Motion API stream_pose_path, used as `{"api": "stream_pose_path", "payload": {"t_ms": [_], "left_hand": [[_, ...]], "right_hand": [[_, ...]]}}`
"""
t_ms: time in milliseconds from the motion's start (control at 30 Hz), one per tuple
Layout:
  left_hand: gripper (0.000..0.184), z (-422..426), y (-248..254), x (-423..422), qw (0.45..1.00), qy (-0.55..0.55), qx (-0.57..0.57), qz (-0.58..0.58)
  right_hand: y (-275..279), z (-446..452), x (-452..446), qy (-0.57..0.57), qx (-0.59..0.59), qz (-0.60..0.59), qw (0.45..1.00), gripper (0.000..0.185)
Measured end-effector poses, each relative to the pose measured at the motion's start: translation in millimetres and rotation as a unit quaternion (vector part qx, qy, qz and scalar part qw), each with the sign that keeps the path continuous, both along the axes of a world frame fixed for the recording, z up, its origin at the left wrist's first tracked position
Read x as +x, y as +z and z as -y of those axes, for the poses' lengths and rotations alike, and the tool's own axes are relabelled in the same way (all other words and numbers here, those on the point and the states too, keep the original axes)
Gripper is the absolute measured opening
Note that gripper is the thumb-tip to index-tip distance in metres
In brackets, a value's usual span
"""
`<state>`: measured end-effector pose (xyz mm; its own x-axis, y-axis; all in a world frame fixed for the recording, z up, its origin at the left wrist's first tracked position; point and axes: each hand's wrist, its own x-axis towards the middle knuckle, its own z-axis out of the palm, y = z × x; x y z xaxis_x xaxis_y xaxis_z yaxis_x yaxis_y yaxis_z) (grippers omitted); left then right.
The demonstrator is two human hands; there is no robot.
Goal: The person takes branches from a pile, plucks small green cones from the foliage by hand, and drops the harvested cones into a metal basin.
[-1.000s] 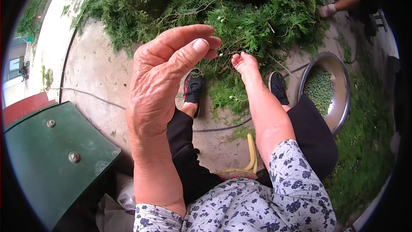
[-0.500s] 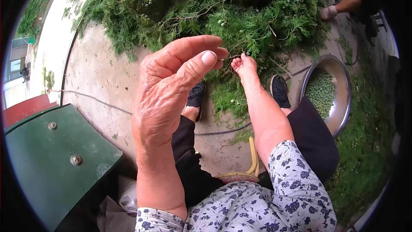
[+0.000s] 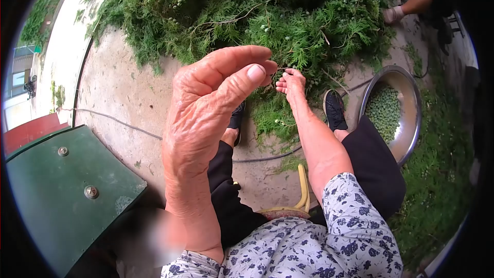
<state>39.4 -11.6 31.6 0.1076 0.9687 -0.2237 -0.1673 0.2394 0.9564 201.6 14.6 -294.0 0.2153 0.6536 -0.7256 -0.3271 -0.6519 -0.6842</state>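
Large in the middle, my left hand (image 3: 216, 100) is raised with its fingers curled and the thumb pressed towards them. A thin brown twig (image 3: 281, 69) shows at its fingertips, its rest hidden behind them or lost in the foliage. Just to the right, my right hand (image 3: 292, 86) is closed in a pinch beside the twig; what sits between its fingertips is too small to make out. Beyond both hands lies a big heap of green cypress-like branches (image 3: 236, 15) bearing small pale-green cones.
At right stands a metal basin (image 3: 411, 104) holding many green cones (image 3: 383, 110). Cuttings (image 3: 437, 175) lie beyond it. A green metal panel (image 3: 67, 175) is at lower left. A cable (image 3: 118, 119) crosses the concrete. Another person's leg (image 3: 418, 2) shows at upper right.
My left hand has shifted slightly right. My right hand has dropped a little and turned, its fingers now drawn in near the left fingertips.
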Motion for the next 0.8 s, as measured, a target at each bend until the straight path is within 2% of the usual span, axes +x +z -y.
{"api": "stream_pose_path", "payload": {"t_ms": [33, 100, 233, 300, 400, 467, 500, 567, 800], "left_hand": [[0.027, 0.3, 0.4, 0.2, 1.0, 0.005, -0.001, -0.002], [0.027, 0.7, 0.2, 0.8, 1.0, 0.009, -0.004, -0.003], [0.027, 0.2, 0.4, 2.6, 1.0, 0.007, -0.006, -0.002], [0.027, 0.3, 0.1, 1.7, 1.0, 0.008, -0.009, 0.002], [0.027, 1.6, -0.5, 0.7, 1.0, 0.007, -0.009, 0.016], [0.026, 0.4, -0.9, -1.3, 1.0, 0.01, 0.001, 0.001], [0.026, 0.1, -0.3, -2.1, 1.0, 0.011, 0.001, 0.003], [0.026, -1.3, 2.3, -3.5, 1.0, 0.023, -0.006, -0.008], [0.028, -0.1, 0.1, -2.5, 0.999, 0.014, 0.029, -0.038]], "right_hand": [[-0.4, -1.3, -3.1, 0.0, 0.0, 0.0, 1.0, 0.023], [-2.5, -4.6, -11.1, -0.097, -0.033, -0.078, 0.992, 0.018], [-9.0, -8.8, -37.8, -0.182, -0.01, -0.178, 0.967, 0.013], [-9.4, -13.6, -42.1, -0.293, -0.046, -0.201, 0.934, 0.009], [-21.0, -15.6, -31.9, -0.291, -0.061, -0.249, 0.922, 0.009], [-13.2, -10.5, -25.7, -0.241, -0.091, -0.173, 0.951, 0.011], [-5.5, -6.8, -24.9, -0.241, -0.09, -0.171, 0.951, 0.011], [14.9, 3.0, -23.3, -0.2, -0.128, -0.057, 0.97, 0.014], [71.8, 53.6, -13.4, -0.146, -0.03, -0.035, 0.988, 0.013]]}}
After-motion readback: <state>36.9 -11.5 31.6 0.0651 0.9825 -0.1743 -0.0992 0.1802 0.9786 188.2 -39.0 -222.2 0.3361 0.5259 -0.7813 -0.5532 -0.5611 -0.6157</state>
